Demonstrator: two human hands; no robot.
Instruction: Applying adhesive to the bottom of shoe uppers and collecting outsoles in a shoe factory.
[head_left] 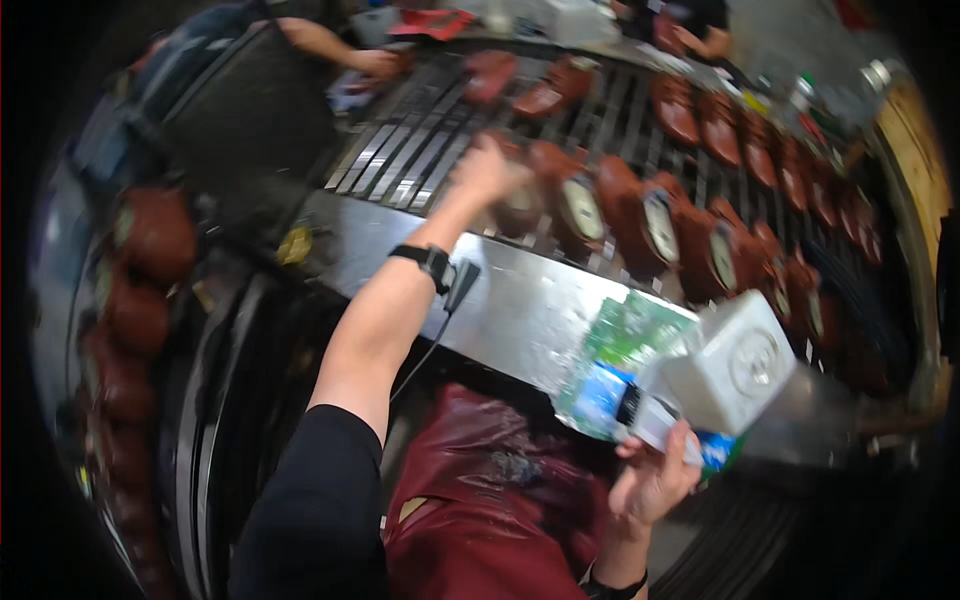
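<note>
On the slatted conveyor, my left hand [490,172] reaches to the nearest end of a row of shoes. Its fingers, blurred, are closed at the upper end of a reddish-brown leather shoe [520,207]. Lower right, my right hand [655,480] is closed on a small white object with a black end [652,421], whose exact kind is unclear. Right beside it a white plastic jug [755,365] lies tilted, its base showing. Under these is a crumpled green and blue plastic bag [597,390]. Another brown shoe [580,208] leans next to the one at my left hand.
More brown shoes [693,115] line the far side of the slatted conveyor [400,165]. A metal ledge [520,310] runs along its near edge, with a black cable [460,290]. Shoes [130,315] are stacked at left. Co-workers' hands [375,65] show across the conveyor.
</note>
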